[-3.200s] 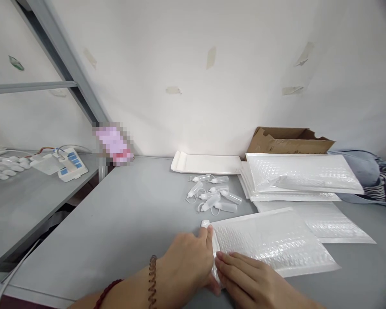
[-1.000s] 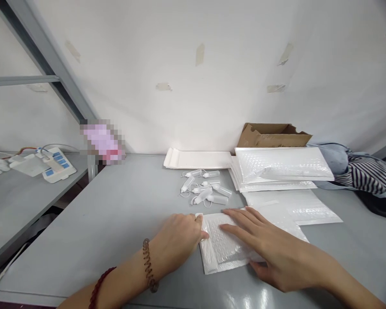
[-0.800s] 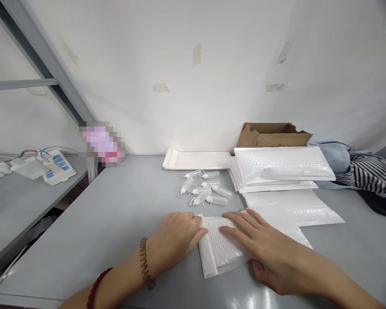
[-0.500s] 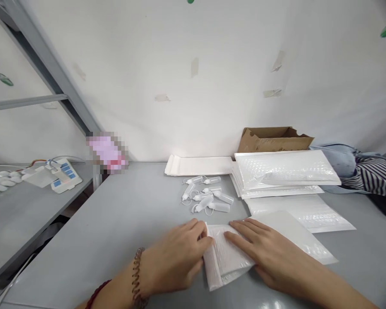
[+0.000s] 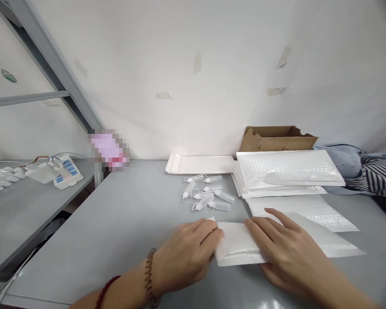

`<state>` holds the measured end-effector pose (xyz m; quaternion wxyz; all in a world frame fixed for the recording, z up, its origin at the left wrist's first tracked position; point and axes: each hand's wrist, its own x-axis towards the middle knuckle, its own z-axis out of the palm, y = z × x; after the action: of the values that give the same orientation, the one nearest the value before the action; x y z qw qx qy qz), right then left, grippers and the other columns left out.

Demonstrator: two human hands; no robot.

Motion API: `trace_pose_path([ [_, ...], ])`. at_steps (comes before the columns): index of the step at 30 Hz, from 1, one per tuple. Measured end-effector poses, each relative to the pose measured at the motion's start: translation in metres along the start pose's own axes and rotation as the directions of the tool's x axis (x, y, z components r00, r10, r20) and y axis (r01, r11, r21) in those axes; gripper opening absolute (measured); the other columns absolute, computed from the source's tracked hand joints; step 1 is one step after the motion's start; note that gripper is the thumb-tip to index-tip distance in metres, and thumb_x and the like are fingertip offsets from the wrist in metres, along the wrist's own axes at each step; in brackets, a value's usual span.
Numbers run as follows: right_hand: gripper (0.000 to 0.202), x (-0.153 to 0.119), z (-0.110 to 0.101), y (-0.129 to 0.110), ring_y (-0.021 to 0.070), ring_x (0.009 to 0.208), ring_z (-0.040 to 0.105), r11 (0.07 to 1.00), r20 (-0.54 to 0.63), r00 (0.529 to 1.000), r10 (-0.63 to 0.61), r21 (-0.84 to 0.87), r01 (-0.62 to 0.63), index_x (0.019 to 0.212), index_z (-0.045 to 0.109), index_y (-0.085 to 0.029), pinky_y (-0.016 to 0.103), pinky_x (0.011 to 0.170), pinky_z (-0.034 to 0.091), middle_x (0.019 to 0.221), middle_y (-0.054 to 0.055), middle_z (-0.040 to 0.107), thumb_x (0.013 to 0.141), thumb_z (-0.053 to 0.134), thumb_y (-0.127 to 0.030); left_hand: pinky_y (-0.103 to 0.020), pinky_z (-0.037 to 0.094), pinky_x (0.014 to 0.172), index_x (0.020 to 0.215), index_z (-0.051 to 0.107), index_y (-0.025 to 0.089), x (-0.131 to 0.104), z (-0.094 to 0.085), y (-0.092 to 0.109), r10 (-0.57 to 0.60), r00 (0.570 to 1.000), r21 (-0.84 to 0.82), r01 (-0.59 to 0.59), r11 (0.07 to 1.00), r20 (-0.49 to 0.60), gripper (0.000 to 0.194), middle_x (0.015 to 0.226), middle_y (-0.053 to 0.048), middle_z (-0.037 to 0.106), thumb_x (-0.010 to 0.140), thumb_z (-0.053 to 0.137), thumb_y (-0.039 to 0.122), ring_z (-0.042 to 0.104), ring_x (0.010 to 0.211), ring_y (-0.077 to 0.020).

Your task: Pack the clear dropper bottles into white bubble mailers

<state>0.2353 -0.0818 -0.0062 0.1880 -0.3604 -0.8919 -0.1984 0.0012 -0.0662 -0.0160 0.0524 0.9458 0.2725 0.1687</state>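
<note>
Bright, diffuse light glints on the tabletop (image 5: 270, 304) (the top-right corner darkens).

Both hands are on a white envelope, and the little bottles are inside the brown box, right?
Not quite: the head view shows the little bottles on the grey table, not inside the brown box. The left hand and right hand are on the white envelope.

Left hand (image 5: 188, 253) gripping left end of white mailer (image 5: 236, 244), right hand (image 5: 286, 253) across it, small bottles (image 5: 204, 201) farther on table (image 5: 131, 214)
</note>
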Motion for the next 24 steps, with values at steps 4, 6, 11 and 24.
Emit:
trace_pose_path([
  [4,0.029,0.001,-0.01,0.0,0.0257,0.074,0.062,0.997,-0.132,0.991,0.012,-0.077,-0.023,0.093,0.058,-0.01,0.045,0.084,0.043,0.08,0.014,0.066,0.068,0.043,-0.008,-0.027,0.047,0.071,0.106,0.054,0.014,0.001,-0.003,0.004,-0.074,0.983,-0.261,0.028,0.965,-0.167,0.026,0.098,-0.01,0.061,0.092,0.032,0.009,0.056,0.086,-0.0174],
  [6,0.024,0.0,-0.014,0.0,0.0263,0.076,0.063,0.996,-0.19,0.981,0.028,-0.082,-0.044,0.096,0.058,-0.01,0.046,0.084,0.043,0.082,0.014,0.067,0.074,0.048,-0.011,-0.025,0.046,0.072,0.099,0.056,0.015,0.006,-0.003,0.007,-0.18,0.968,-0.452,0.084,0.888,-0.173,0.023,0.093,-0.007,0.061,0.093,0.034,0.011,0.055,0.083,-0.0152],
  [11,0.014,0.001,-0.017,0.002,0.0224,0.069,0.064,0.985,-0.387,0.913,0.126,-0.059,-0.161,0.096,0.059,-0.012,0.047,0.084,0.043,0.074,0.009,0.068,0.083,0.056,-0.016,-0.023,0.04,0.056,0.072,0.052,0.016,0.028,0.008,0.019,-0.44,0.896,-0.783,0.319,0.534,0.065,0.025,0.068,-0.001,0.05,0.092,0.043,0.028,0.044,0.06,-0.0116],
  [24,0.009,0.0,-0.009,0.019,0.0245,0.075,0.065,0.983,-0.459,0.875,0.155,-0.015,-0.183,0.086,0.059,-0.013,0.05,0.083,0.043,0.077,0.01,0.069,0.078,0.062,-0.009,-0.02,0.033,0.044,0.067,0.048,0.016,0.105,0.053,0.04,-0.508,0.781,-0.927,0.354,-0.122,0.364,0.015,0.051,0.006,0.043,0.082,0.051,0.015,0.037,0.044,-0.0069],
])
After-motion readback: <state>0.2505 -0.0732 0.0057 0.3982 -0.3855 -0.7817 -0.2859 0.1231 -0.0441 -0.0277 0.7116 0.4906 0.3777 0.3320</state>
